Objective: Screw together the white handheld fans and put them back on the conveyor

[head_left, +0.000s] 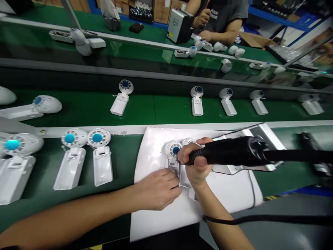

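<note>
A black corded power tool (229, 151) lies across my right hand (196, 161), whose fingers are wrapped round its front end. The tool's tip points left at a white device (173, 149) with a round vented head and dark blue centre. My left hand (160, 189) is at the lower part of that device, its fingers bent together; they hide whatever they hold. A second white device (184, 177) is just to the right, partly behind my right hand. Both devices rest on a white sheet (156, 222).
Left on the green bench are two white devices (69, 168) (102, 165) and another at the edge. More devices (197, 100) sit on the green belt (156, 107) beyond a white rail. A metal stand (270, 139) is right. Across, a person (223, 21) works beside a box.
</note>
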`<state>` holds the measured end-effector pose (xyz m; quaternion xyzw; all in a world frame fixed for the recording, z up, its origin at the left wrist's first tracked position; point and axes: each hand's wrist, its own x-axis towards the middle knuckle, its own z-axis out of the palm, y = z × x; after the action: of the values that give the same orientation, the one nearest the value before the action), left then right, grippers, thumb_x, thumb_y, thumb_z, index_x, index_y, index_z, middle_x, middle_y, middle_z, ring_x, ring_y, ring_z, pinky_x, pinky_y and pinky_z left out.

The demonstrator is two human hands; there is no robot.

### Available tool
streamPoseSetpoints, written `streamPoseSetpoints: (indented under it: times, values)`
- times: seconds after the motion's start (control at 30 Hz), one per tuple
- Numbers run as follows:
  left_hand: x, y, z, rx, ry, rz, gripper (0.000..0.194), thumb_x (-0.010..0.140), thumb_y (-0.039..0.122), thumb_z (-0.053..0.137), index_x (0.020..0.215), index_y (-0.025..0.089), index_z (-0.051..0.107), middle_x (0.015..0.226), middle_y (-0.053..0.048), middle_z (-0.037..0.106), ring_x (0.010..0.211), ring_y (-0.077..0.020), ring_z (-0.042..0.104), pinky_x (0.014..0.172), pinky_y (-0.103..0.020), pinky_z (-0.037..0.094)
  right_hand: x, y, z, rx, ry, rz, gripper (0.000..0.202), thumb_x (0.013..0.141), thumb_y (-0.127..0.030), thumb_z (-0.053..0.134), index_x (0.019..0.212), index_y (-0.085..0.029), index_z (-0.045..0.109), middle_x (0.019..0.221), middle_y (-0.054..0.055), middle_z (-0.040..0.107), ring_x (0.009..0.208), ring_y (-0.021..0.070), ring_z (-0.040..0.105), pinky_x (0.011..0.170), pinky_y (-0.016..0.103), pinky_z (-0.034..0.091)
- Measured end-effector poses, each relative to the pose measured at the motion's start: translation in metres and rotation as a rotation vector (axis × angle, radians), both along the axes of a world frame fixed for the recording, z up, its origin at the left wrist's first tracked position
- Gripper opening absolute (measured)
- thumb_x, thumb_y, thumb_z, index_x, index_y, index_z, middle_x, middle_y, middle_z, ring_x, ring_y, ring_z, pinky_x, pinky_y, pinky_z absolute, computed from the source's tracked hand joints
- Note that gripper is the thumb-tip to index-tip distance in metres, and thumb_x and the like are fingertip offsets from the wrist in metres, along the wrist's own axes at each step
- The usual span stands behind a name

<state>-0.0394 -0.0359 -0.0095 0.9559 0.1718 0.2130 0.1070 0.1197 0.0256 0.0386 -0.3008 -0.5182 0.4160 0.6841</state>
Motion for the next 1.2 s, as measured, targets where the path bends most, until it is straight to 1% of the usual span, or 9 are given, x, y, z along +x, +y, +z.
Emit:
streamPoseSetpoints:
  times: [0.27, 0.4, 0.57, 0.67, 0.73, 0.83, 0.93, 1.03, 1.2]
  values:
    - [-0.001, -0.011, -0.002, 0.102, 0.124, 0.151, 0.042, 0.111, 0.057, 0.068, 0.11, 0.015, 0.073, 0.105, -0.009, 0.073, 0.112, -0.0314, 0.066, 0.135, -0.059, 0.033, -0.003, 0.002, -0.012, -0.045, -0.017, 0.041, 0.044, 0.097, -0.053, 0.083, 0.123, -0.029, 0.056, 0.059, -0.011, 0.06, 0.041, 0.0121, 0.047, 0.045, 0.025, 0.043]
    - [-0.015, 0.002, 0.011, 0.078, 0.173, 0.208, 0.026, 0.113, 0.038, 0.066, 0.1, 0.017, 0.072, 0.096, -0.007, 0.071, 0.101, -0.0282, 0.067, 0.136, -0.057, 0.038, 0.013, 0.002, 0.016, 0.105, 0.043, -0.083, 0.053, 0.1, -0.069, 0.075, 0.135, -0.035, 0.055, 0.061, -0.011, 0.058, 0.04, 0.0149, 0.049, 0.042, 0.028, 0.047]
    - [-0.072, 0.101, 0.042, 0.254, 0.384, 0.478, 0.021, 0.105, 0.012, 0.057, 0.105, 0.006, 0.077, 0.125, -0.024, 0.071, 0.137, -0.0441, 0.061, 0.133, -0.068, 0.043, 0.083, 0.004, 0.067, 0.256, -0.069, -0.528, 0.048, 0.099, -0.064, 0.076, 0.133, -0.033, 0.062, 0.073, -0.005, 0.066, 0.043, 0.0159, 0.053, 0.042, 0.033, 0.05]
    - [-0.104, 0.167, 0.054, 0.243, 0.458, 0.556, 0.025, 0.099, 0.001, 0.052, 0.106, 0.003, 0.075, 0.126, -0.024, 0.069, 0.145, -0.0477, 0.058, 0.131, -0.072, 0.044, 0.112, 0.01, 0.071, 0.282, -0.104, -0.579, 0.043, 0.1, -0.057, 0.079, 0.127, -0.029, 0.062, 0.058, -0.01, 0.056, 0.036, 0.0125, 0.039, 0.037, 0.028, 0.039]
    - [-0.109, 0.186, 0.059, 0.211, 0.449, 0.595, 0.033, 0.094, -0.007, 0.043, 0.107, 0.002, 0.073, 0.127, -0.023, 0.068, 0.149, -0.0476, 0.057, 0.13, -0.074, 0.044, 0.117, 0.015, 0.063, 0.252, -0.089, -0.59, 0.045, 0.097, -0.06, 0.083, 0.119, -0.028, 0.059, 0.054, -0.012, 0.055, 0.034, 0.0119, 0.037, 0.035, 0.027, 0.037]
    - [-0.081, 0.162, 0.064, 0.217, 0.39, 0.587, 0.039, 0.101, -0.005, 0.037, 0.12, 0.003, 0.071, 0.143, -0.024, 0.064, 0.157, -0.0469, 0.051, 0.134, -0.072, 0.04, 0.111, 0.017, 0.049, 0.212, -0.092, -0.618, 0.048, 0.093, -0.061, 0.086, 0.112, -0.029, 0.055, 0.053, -0.012, 0.055, 0.033, 0.0122, 0.037, 0.035, 0.027, 0.038]
    - [-0.027, 0.094, 0.056, 0.152, 0.21, 0.282, 0.028, 0.113, 0.014, 0.046, 0.121, 0.012, 0.073, 0.136, -0.017, 0.071, 0.144, -0.0367, 0.063, 0.135, -0.061, 0.043, 0.1, 0.009, 0.047, 0.196, -0.106, -0.575, 0.045, 0.094, -0.059, 0.084, 0.114, -0.03, 0.055, 0.054, -0.012, 0.055, 0.034, 0.0131, 0.039, 0.036, 0.028, 0.039]
    - [0.019, 0.033, 0.03, 0.029, 0.087, 0.003, 0.029, 0.116, 0.039, 0.06, 0.119, 0.014, 0.073, 0.117, -0.011, 0.076, 0.122, -0.0302, 0.071, 0.134, -0.052, 0.046, 0.084, -0.002, 0.051, 0.101, -0.038, -0.359, 0.041, 0.097, -0.059, 0.078, 0.117, -0.032, 0.055, 0.054, -0.013, 0.054, 0.034, 0.0134, 0.039, 0.036, 0.029, 0.042]
    - [0.034, 0.013, -0.006, -0.036, 0.02, -0.04, 0.014, 0.104, 0.012, 0.068, 0.116, 0.019, 0.071, 0.118, -0.007, 0.076, 0.121, -0.0263, 0.067, 0.137, -0.047, 0.039, 0.046, -0.001, 0.042, 0.04, 0.02, -0.145, 0.044, 0.098, -0.066, 0.075, 0.119, -0.035, 0.051, 0.054, -0.015, 0.052, 0.032, 0.0129, 0.038, 0.035, 0.027, 0.041]
